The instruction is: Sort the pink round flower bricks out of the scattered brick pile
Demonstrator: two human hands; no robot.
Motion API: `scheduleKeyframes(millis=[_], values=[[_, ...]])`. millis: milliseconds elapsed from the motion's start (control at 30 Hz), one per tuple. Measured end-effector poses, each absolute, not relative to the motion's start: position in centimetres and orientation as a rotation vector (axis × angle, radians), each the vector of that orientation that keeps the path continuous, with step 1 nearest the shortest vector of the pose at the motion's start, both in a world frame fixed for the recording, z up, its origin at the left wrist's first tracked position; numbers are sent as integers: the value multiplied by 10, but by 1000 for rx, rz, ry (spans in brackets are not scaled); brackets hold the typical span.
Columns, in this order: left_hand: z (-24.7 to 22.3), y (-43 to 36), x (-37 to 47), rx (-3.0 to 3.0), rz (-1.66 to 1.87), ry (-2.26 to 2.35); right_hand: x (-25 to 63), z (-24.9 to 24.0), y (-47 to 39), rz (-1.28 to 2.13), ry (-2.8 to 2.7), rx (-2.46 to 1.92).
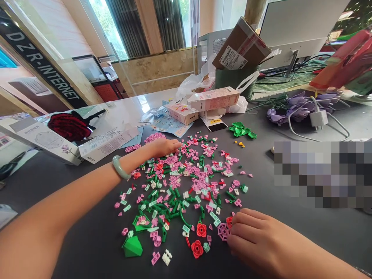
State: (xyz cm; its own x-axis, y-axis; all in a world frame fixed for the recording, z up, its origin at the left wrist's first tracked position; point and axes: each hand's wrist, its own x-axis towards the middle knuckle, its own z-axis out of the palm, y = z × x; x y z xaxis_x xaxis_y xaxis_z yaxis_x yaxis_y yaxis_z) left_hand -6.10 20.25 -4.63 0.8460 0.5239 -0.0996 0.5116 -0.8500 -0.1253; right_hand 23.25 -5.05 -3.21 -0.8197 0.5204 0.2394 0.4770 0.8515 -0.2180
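Small pink, green, white and red plastic pieces [200, 180] lie scattered over the dark table [95, 232]. My left hand [165, 147] reaches to the far side of the spread, its fingertips drawn together among pink pieces; what they hold, if anything, is too small to name. A pale green bangle [121, 167] circles that wrist. At the near right edge, my right hand [247, 236] rests with fingers curled beside a pink web-shaped piece [223, 231] and a red flower piece [229, 222], partly covering both. Its fingertips are hidden.
Pink and white boxes [215, 99] and blue sheets [167, 124] lie at the back. White boxes [43, 139] and a dark red flower [69, 126] are at left. Green pieces [240, 130], purple flowers [296, 106] and a white charger with cable [318, 118] sit at right.
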Motion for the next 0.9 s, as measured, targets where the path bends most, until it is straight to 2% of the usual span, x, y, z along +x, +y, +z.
scheduleKeyframes(millis=[433,900], values=[[-55,181,-70,-3109,-123,-1052,233,-33,-50,191,-2729,-743],[-51,169,-85,-3080,-1176,-2004,229,-28,-35,218,-2698,-723]])
